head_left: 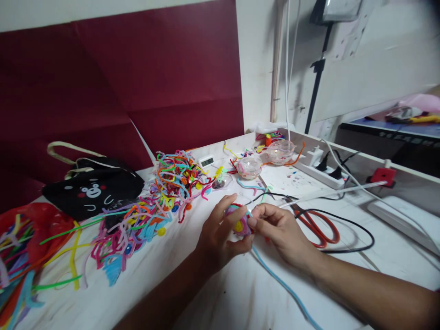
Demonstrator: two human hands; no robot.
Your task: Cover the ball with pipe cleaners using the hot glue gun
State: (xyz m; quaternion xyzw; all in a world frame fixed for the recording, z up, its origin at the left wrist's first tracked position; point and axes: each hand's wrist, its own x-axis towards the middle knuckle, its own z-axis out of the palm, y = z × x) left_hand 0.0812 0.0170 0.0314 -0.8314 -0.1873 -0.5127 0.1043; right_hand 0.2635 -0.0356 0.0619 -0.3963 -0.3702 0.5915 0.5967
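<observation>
My left hand (223, 229) is closed around a small round piece of coiled pipe cleaners (239, 225), pink and lilac with a yellow middle. My right hand (277, 229) pinches the right edge of this piece with thumb and forefinger. Exactly what lies between those fingertips is hidden. Below the hands a long light-blue strand (283, 285), seemingly a pipe cleaner, runs down to the bottom edge of the view. Orange-handled scissors (321, 229) lie just right of my right hand, partly covered by it.
Heaped pipe cleaners (137, 220) cover the left side of the white table. A red bag (51, 238) of more stems and a black bag (92, 188) stand there. Clear bowls (249, 168) sit behind my hands. A power strip (321, 174) and cables lie at the right.
</observation>
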